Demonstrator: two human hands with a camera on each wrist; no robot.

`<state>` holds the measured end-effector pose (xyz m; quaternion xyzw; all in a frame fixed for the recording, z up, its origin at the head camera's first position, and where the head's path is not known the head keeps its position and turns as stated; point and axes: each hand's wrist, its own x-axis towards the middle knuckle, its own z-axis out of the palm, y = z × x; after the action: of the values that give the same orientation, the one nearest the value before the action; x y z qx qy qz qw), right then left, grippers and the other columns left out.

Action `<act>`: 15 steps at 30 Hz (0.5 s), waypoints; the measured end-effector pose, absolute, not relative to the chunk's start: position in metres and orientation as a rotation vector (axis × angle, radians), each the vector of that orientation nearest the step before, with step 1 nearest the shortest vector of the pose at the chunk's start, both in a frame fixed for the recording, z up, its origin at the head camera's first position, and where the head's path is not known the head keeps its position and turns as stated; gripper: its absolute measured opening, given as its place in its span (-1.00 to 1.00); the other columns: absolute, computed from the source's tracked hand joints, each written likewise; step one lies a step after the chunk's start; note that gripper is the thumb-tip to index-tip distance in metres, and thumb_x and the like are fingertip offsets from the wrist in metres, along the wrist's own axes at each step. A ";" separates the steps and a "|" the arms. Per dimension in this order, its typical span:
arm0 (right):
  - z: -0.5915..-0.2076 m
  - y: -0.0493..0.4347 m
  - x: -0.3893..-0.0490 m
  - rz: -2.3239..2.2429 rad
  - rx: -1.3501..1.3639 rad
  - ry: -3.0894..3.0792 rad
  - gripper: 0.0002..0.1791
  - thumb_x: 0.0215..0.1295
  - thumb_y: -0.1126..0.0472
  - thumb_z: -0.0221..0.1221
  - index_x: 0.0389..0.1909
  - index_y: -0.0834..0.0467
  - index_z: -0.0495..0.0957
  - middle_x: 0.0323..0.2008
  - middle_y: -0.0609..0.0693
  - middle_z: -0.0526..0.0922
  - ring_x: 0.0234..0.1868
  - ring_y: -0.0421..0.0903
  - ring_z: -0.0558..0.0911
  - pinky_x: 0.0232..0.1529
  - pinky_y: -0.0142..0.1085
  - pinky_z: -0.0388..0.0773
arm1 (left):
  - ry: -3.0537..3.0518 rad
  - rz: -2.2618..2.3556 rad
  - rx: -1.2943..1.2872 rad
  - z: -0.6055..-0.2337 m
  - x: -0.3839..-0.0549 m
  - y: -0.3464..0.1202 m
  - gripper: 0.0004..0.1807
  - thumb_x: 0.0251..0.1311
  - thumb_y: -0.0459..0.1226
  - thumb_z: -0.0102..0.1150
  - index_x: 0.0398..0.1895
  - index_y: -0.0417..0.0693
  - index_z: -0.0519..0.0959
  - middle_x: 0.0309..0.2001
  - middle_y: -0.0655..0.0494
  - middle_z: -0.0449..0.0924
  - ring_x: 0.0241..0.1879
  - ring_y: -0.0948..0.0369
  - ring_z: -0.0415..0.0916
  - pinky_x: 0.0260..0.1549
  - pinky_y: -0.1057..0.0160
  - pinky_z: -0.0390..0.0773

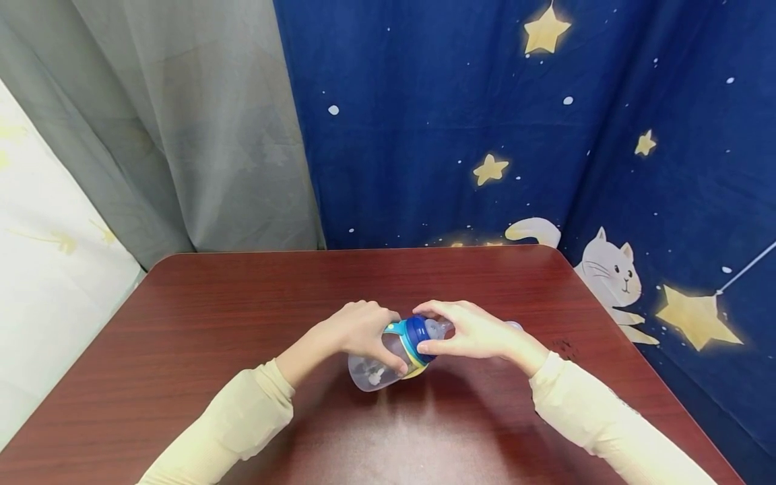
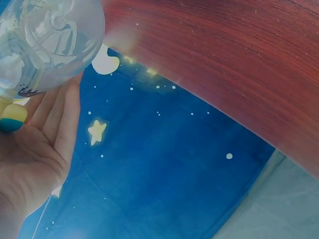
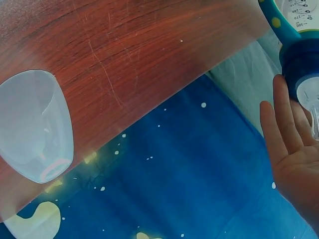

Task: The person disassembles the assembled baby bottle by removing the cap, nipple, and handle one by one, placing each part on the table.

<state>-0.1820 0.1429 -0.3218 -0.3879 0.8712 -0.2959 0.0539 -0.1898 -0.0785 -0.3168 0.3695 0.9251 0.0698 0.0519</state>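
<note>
Above the dark red table (image 1: 182,337), near its middle, a baby bottle (image 1: 366,377) is held aslant between two hands, its base turned down toward the left and its teat (image 1: 435,329) pointed up to the right. Whether the table is touched by the base cannot be told.

By the head view both grips are shown at once. The bottle's body is clasped by the left hand (image 1: 364,330), with the thumb laid across the near side and the fingers bent over the far side. The dark blue collar (image 1: 418,330) is pinched by the right hand (image 1: 469,330), whose thumb and fingers are parted by the collar's width, with the teat lying under the arched palm.

In the left wrist view the rounded clear base is seen, hidden from the other views, along with a handle end (image 2: 12,118) in yellow and turquoise. In the right wrist view, printed measuring marks (image 3: 302,14) and yellow dots on a turquoise band are revealed, and a clear dome-shaped cover (image 3: 35,124) is plainly seen on the table; in the head view it is mostly hidden behind the right hand.

The bottle is transparent, and a small whitish piece (image 1: 376,376) is seen through its wall.
</note>
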 end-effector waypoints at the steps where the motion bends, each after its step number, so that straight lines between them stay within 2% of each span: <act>1: -0.322 0.143 -0.182 -0.888 -1.178 2.655 -0.42 0.01 -0.15 0.19 0.05 0.02 0.37 -0.16 -0.17 0.50 -0.25 -0.26 0.47 -0.35 -0.34 0.48 | 2.816 0.209 1.127 -0.317 -0.190 -0.079 -0.24 -0.41 0.39 0.12 -0.22 0.04 0.52 -0.57 0.37 0.41 -0.59 0.36 0.36 -0.67 0.32 0.35; 5: -0.321 0.142 -0.182 -0.855 -1.191 2.675 -0.41 -0.01 -0.16 0.20 0.04 0.02 0.39 -0.16 -0.18 0.50 -0.26 -0.25 0.46 -0.35 -0.30 0.49 | 2.820 0.193 1.138 -0.319 -0.191 -0.079 -0.21 -0.41 0.42 0.09 -0.20 0.04 0.52 -0.55 0.37 0.42 -0.59 0.36 0.36 -0.68 0.33 0.34; 15: -0.322 0.145 -0.183 -0.861 -1.216 2.646 -0.37 -0.01 -0.15 0.21 0.08 0.03 0.37 -0.08 -0.18 0.47 -0.19 -0.25 0.44 -0.32 -0.36 0.47 | 2.805 0.203 1.147 -0.321 -0.193 -0.079 -0.10 -0.40 0.43 0.07 -0.07 -0.03 0.50 -0.46 0.31 0.49 -0.54 0.36 0.38 -0.65 0.33 0.37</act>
<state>-0.1829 0.1446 -0.3223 -0.4000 0.8701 -0.2831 0.0527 -0.1933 -0.0793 -0.3213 0.3771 0.9223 0.0667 0.0525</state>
